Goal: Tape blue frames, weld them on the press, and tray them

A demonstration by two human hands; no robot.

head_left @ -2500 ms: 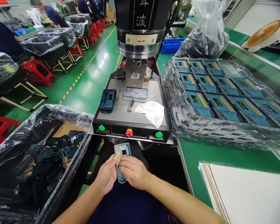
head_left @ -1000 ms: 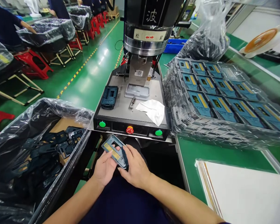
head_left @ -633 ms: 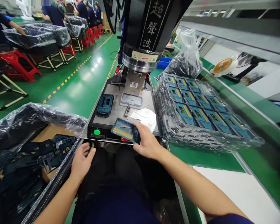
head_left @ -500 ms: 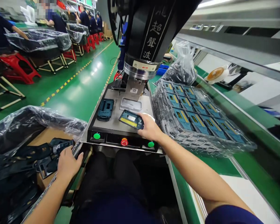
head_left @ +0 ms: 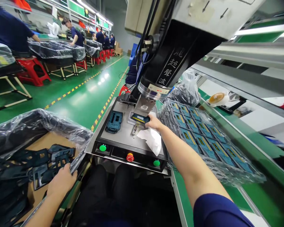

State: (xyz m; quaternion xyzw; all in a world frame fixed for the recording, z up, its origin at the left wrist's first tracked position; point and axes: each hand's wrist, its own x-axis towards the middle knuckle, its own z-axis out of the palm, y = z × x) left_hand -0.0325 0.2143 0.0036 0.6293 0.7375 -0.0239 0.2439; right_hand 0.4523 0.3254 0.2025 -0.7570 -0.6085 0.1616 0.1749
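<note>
Two bare hands work on either side of an ultrasonic welder [head_left: 170, 66]. At far left, a bin lined with clear plastic film [head_left: 44, 121] holds dark moulded frames [head_left: 61, 154]. The left hand [head_left: 61, 182] lies against the bin's edge beside them, and whether it grips anything cannot be told. On the welder's steel plate [head_left: 123, 142] a dark blue housing [head_left: 114, 121] lies flat. Further right, the right hand [head_left: 155, 122] clasps the end of a flat, rectangular blue part [head_left: 139, 118] with a yellow strip. Its long axis runs roughly left to right, dipping slightly rightward, over a pale nest [head_left: 129, 119]; whether they touch cannot be told. A crumpled white cloth [head_left: 151, 142] lies just below. Beyond it are stacked clear trays [head_left: 217, 165] of blue parts.
</note>
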